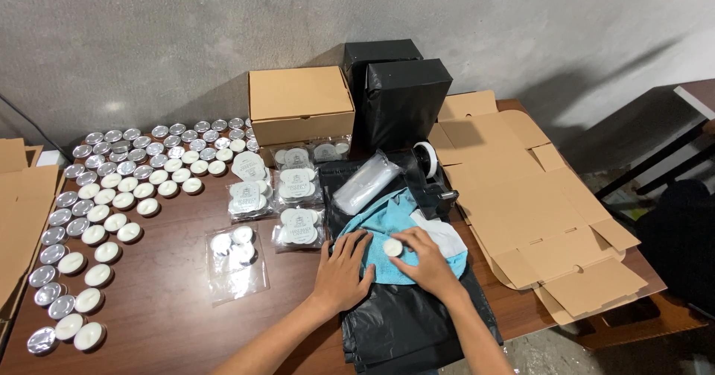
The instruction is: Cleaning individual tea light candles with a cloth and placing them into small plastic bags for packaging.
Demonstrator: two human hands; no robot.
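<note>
My left hand [344,271] lies flat, fingers apart, on the left edge of a light blue cloth [381,218] spread over black plastic bags [406,323]. My right hand [427,262] rests on the same cloth and pinches a small white tealight candle [392,248] between thumb and fingers. A white cloth [447,235] peeks out just right of that hand.
Several loose tealights [112,196] cover the table's left half. Clear packets of candles [237,259] and labelled packets [298,187] lie in the middle. A closed cardboard box [300,103], black boxes [406,96], a tape dispenser [430,170], clear bags [366,183] and flat cardboard [536,211] stand behind and right.
</note>
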